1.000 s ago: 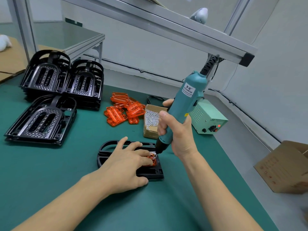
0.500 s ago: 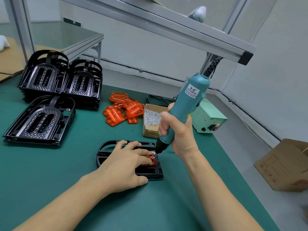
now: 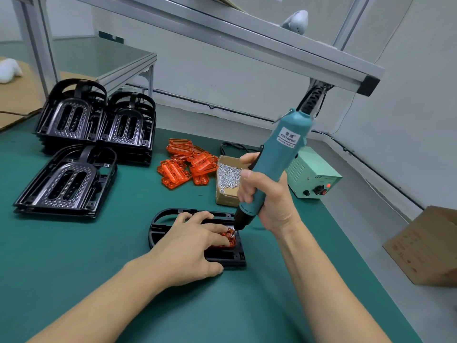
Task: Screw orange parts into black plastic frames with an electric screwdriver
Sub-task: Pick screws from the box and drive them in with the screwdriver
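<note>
R hand (image 3: pixel 268 203) wraps electric screwdriver (image 3: pixel 277 159), bit on orange part (image 3: pixel 228 240) seated in black frame (image 3: pixel 160 222) on desk; L hand (image 3: pixel 190 246) lies flat, fingers pressing it. Cardboard box (image 3: pixel 226 196) w/ screws (image 3: pixel 228 174) behind

Black frame (image 3: pixel 158 225) flat on table, w/ orange part (image 3: pixel 231 240) seated at its 3 o'clock end. Teal electric screwdriver (image 3: pixel 274 159) tilted toward 1 o'clock, bit tip on part. Spare orange parts (image 3: pixel 188 164) & stacked black frames (image 3: pixel 99 125) at 11–12 o'clock.
</note>
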The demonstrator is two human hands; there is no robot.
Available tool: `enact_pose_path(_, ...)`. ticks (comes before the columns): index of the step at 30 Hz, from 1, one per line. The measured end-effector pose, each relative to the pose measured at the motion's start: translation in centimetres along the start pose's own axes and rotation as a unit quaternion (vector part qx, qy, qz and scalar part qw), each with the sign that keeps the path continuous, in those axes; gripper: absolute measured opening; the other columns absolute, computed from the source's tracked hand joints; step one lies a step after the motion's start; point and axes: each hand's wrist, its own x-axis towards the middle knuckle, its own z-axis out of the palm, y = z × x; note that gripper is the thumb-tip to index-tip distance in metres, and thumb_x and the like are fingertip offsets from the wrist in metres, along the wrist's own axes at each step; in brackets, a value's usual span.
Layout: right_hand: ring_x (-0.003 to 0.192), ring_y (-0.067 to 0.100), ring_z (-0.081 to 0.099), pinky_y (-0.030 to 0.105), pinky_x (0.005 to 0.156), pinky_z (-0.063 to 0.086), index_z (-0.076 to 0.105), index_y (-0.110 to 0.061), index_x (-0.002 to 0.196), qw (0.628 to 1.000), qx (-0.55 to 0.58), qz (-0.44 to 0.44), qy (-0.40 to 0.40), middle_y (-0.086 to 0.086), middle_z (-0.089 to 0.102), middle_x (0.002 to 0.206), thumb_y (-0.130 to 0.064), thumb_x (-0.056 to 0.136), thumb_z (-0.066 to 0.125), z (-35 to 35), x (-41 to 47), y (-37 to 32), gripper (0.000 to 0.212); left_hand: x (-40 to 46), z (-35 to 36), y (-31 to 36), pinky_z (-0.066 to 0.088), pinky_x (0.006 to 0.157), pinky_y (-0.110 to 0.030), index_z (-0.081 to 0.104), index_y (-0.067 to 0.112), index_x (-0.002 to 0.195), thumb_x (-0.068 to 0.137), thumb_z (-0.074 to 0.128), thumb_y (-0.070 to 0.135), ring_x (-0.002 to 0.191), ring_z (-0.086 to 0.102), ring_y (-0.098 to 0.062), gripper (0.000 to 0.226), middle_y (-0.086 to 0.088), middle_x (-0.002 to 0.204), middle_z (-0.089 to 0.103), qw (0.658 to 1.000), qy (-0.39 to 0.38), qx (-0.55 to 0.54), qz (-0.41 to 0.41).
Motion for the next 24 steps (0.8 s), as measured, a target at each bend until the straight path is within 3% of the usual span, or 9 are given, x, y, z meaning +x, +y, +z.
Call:
enact_pose_path(7, 0.038, 0.013, 0.035, 0.022, 0.046, 0.036, 0.063, -0.015, 0.081, 0.996, 0.059, 0.002, 0.064, -0.002, 0.038, 0.048, -0.002, 0.072, 0.059, -1.0, -0.2, 0.3, 0.016, 0.1, 0.1, -0.1, 0.006, 0.107, -0.033, 0.051, 0.044, 0.130, 0.077, 0.058, 0.052, 0.138, 0.009, -0.004, 0.053, 0.028, 0.146, 0.033, 1.000, 0.002, -0.013, -0.001)
enact_pose_path(12, 0.036, 0.013, 0.034, 0.021, 0.046, 0.035, 0.063, -0.017, 0.078, 0.998, 0.040, -0.009, 0.052, -0.002, 0.037, 0.046, -0.001, 0.069, 0.058, -0.6, -0.5, -0.2, 0.019, 0.1, 0.0, -0.3, 0.005, 0.104, -0.028, 0.053, 0.044, 0.129, 0.076, 0.060, 0.054, 0.136, 0.008, 0.000, 0.054, 0.029, 0.145, 0.034, 0.999, 0.001, -0.032, 0.000)
enact_pose_path(16, 0.036, 0.009, 0.035, 0.019, 0.045, 0.035, 0.058, -0.015, 0.083, 0.995, 0.063, -0.074, 0.022, -0.006, 0.038, 0.046, -0.001, 0.070, 0.057, -1.2, 1.8, -4.5, 0.019, 0.1, -0.1, -0.3, 0.005, 0.103, -0.027, 0.053, 0.044, 0.129, 0.076, 0.061, 0.055, 0.136, 0.008, -0.001, 0.054, 0.030, 0.145, 0.034, 1.000, -0.006, -0.029, -0.006)
enact_pose_path(19, 0.038, 0.008, 0.036, 0.020, 0.045, 0.035, 0.052, -0.014, 0.088, 0.988, 0.091, -0.112, 0.055, -0.008, 0.038, 0.047, -0.002, 0.079, 0.047, -2.0, 3.1, -7.5, 0.016, -0.1, -0.1, -0.2, 0.002, 0.107, -0.027, 0.052, 0.044, 0.130, 0.078, 0.060, 0.054, 0.137, 0.006, 0.000, 0.054, 0.031, 0.146, 0.031, 0.999, -0.010, -0.030, -0.015)
enact_pose_path(24, 0.040, 0.008, 0.039, 0.022, 0.048, 0.038, 0.052, -0.015, 0.086, 0.970, 0.116, -0.145, 0.160, -0.007, 0.040, 0.048, -0.003, 0.079, 0.051, -2.5, 1.9, -6.3, 0.014, -0.2, -0.5, 0.8, -0.005, 0.113, -0.034, 0.055, 0.042, 0.127, 0.077, 0.052, 0.064, 0.140, 0.003, -0.002, 0.054, 0.030, 0.146, 0.030, 1.000, -0.007, -0.023, -0.010)
